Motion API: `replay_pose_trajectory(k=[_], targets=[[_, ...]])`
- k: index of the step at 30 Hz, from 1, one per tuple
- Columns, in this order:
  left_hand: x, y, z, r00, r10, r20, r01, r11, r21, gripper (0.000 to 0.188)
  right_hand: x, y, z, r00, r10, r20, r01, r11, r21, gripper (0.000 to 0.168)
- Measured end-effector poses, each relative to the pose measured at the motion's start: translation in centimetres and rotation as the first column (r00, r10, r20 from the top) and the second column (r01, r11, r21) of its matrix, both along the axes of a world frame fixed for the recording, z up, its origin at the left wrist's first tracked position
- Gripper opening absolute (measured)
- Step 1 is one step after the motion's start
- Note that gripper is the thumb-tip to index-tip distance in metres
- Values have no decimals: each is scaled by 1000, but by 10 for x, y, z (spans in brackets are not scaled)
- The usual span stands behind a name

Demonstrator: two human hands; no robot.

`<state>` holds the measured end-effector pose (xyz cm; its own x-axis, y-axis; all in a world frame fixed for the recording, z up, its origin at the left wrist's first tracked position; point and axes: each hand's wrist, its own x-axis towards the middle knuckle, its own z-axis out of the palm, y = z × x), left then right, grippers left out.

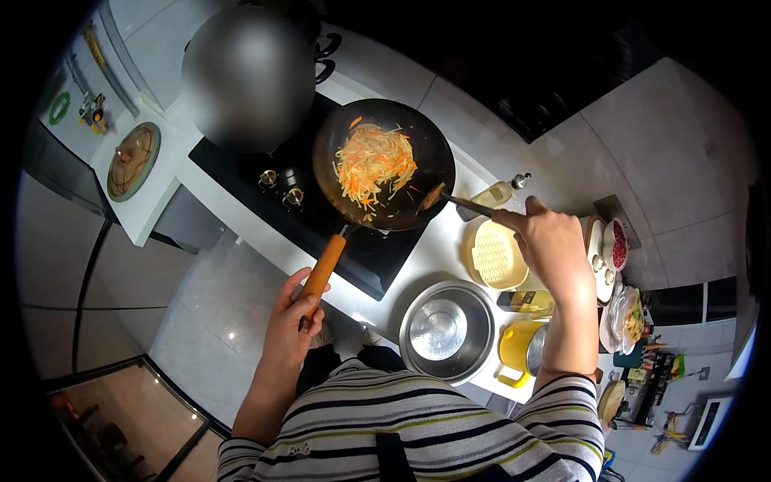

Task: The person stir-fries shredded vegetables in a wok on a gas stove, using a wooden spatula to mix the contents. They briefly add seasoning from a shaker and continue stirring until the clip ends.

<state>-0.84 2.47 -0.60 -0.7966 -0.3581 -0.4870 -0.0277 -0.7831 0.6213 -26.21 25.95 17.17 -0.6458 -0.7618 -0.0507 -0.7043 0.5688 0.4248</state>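
My left hand grips the wooden handle of a dark wok, which sits on the black cooktop. Inside the wok lies a heap of shredded vegetables, orange and pale yellow strips that look like carrot and potato. My right hand is closed around the dark handle of a spatula. The spatula's head rests at the right inner side of the wok, apart from the main heap, with a few strips close by.
Right of the cooktop stand a glass oil bottle, a yellow basket, a large metal basin and a yellow pot. A blurred round shape covers the back left of the cooktop. A glass lid lies at far left.
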Motion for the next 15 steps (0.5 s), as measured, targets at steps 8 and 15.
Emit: replay_pose_trajectory(k=[8,15], targets=[[-7,2,1,999,-31,-5,32,999,29,44,-23,-21,-50,994,-76,83,77,997,2,45],[-1,2,-1,1000,15,-5,-15,1000,21,44,-6,-7,-7,997,-29,-72,39,989,144,45]])
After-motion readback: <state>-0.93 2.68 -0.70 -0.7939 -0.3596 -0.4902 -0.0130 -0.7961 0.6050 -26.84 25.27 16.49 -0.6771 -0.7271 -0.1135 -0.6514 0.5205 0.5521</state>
